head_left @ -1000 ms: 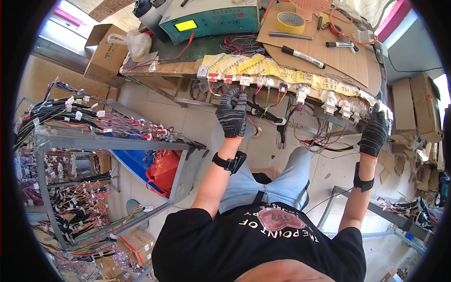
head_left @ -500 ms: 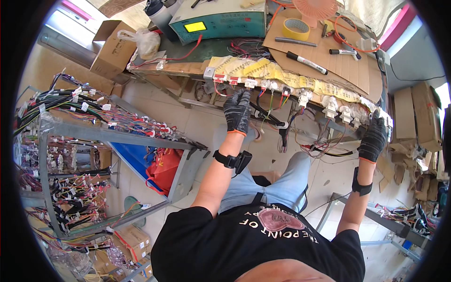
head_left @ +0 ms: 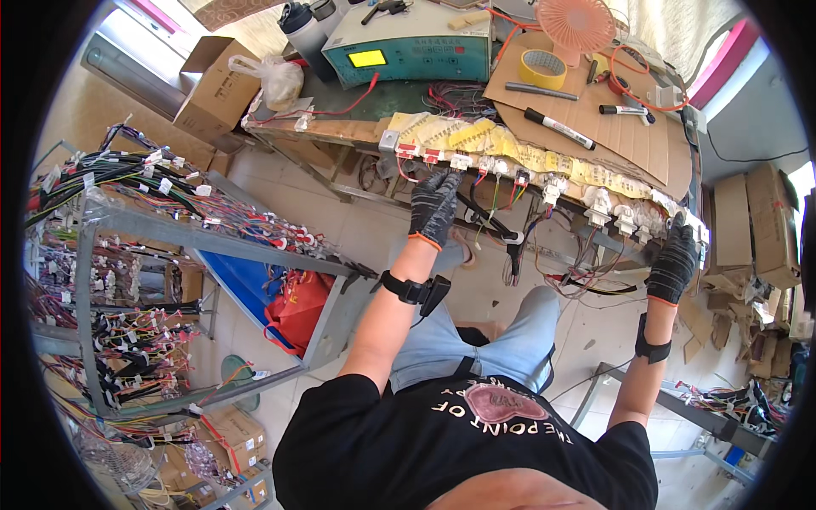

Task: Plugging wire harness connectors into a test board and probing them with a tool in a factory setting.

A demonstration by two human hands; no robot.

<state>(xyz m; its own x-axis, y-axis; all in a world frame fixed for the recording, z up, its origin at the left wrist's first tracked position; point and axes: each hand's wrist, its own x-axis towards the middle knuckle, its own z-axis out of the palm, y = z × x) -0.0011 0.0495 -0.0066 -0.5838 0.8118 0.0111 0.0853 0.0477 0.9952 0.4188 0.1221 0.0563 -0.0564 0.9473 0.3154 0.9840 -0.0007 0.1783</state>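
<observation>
Both my hands wear dark grey knitted gloves with orange cuffs. My left hand point(head_left: 434, 208) is at the bench's front edge, its fingers closed on a white plug connector point(head_left: 460, 161) in a row of connectors. Two red-and-white connectors point(head_left: 431, 156) sit just left of it. At the right end of the row, my right hand point(head_left: 672, 265) has its fingertips pressed together by the white end connectors point(head_left: 699, 231); whatever they grip is hidden. Yellow labelled tape point(head_left: 476, 136) runs along behind the row. Loose wires and a black cable point(head_left: 510, 235) hang beneath.
A teal test box point(head_left: 412, 55) with a lit yellow display stands on the bench. Tape point(head_left: 543, 70), markers point(head_left: 560, 128) and a pink fan point(head_left: 575, 24) lie or stand on cardboard to the right. At left, a metal rack point(head_left: 212, 240) carries many wire harnesses.
The whole view has shifted slightly, with the bench lower and a little to the right. Both hands stay at about the same places along the connector row.
</observation>
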